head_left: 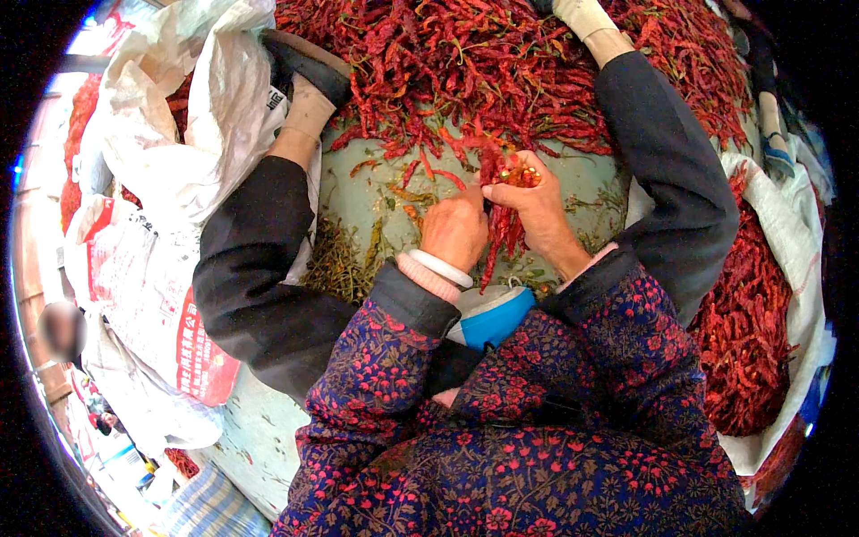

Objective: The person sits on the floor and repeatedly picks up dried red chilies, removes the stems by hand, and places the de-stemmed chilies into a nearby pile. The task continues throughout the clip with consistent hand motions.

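My right hand [544, 215] is closed round a bunch of dried red chilies [506, 240], thumb pressed across it; the chilies hang below the palm and stick up above the fingers. Pale, yellowish ends show by its fingertips. Right against that bunch, my left hand [455, 228] is curled shut, a white bangle [440, 268] on its wrist. Whatever its fingers pinch is hidden; a small dark patch shows between the hands. Just beyond them lies a big heap of dried red chilies [456, 67], with a few loose chilies at its near edge.
My legs spread to both sides of the grey-green floor sheet [353, 192]. Dry stems [335, 264] lie by my left knee. White woven sacks [165, 134] stand on the left; an open sack of chilies [743, 327] is on the right. Something blue and white [495, 318] sits below my hands.
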{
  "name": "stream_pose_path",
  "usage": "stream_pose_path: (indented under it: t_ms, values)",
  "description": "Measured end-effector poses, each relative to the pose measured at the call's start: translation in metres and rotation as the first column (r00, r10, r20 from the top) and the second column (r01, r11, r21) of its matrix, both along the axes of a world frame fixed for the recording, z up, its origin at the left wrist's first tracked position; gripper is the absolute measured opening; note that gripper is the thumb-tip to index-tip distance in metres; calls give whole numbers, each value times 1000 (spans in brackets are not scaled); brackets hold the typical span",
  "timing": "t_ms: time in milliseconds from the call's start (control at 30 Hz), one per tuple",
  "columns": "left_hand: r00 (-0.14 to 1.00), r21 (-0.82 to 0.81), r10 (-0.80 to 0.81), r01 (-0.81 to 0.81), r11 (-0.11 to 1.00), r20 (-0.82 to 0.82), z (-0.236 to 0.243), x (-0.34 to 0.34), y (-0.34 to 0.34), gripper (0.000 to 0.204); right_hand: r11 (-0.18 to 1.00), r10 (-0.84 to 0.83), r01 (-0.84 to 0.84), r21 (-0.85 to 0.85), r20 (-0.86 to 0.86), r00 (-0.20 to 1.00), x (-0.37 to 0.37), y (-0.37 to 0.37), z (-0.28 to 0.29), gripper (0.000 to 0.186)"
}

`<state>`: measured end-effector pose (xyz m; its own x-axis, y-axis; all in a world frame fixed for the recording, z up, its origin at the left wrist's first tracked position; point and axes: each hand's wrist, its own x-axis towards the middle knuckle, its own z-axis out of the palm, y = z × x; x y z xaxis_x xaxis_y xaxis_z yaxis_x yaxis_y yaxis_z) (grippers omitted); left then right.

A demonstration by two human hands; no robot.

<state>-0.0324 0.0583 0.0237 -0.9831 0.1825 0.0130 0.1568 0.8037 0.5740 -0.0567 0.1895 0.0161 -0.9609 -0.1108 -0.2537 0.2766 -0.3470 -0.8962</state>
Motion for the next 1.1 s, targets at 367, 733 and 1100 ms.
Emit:
stream_pose_path:
  t_ms: [367,733,1100]
  values:
    - [890,503,86,-330,798,448,-3,-3,-3,19,950,-101,169,-263,253,962,-7,7,9,21]
    - [863,533,83,-381,756,499,5,1,-6,17,936,67,-11,-353,148,987,-9,10,5,18]
    - [984,131,171,-177,975,52,5,6,-3,10,922,80,15,-387,229,970,-6,2,-6,15]
